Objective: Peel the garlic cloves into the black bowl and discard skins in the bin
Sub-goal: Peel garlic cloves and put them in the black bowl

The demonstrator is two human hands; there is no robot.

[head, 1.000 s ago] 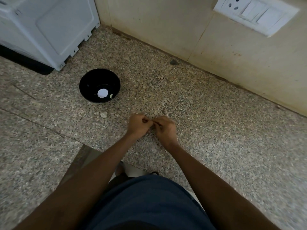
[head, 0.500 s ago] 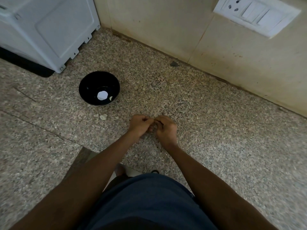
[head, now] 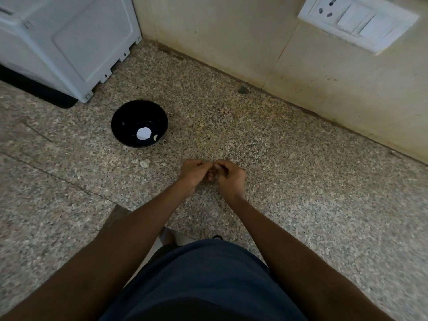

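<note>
A speckled stone desk [head: 301,181] fills most of the view, with a white appliance [head: 64,42] cut off at the top left and a switch plate [head: 357,20] cropped on the wall. The black bowl [head: 125,117] sits left of the hands, holding one small peeled clove [head: 155,137] beside a bright white patch. A pale scrap [head: 145,163] lies just in front of it. The left hand [head: 194,176] and right hand [head: 231,179] meet with curled fingers, pinching something hidden between them, presumably garlic
</note>
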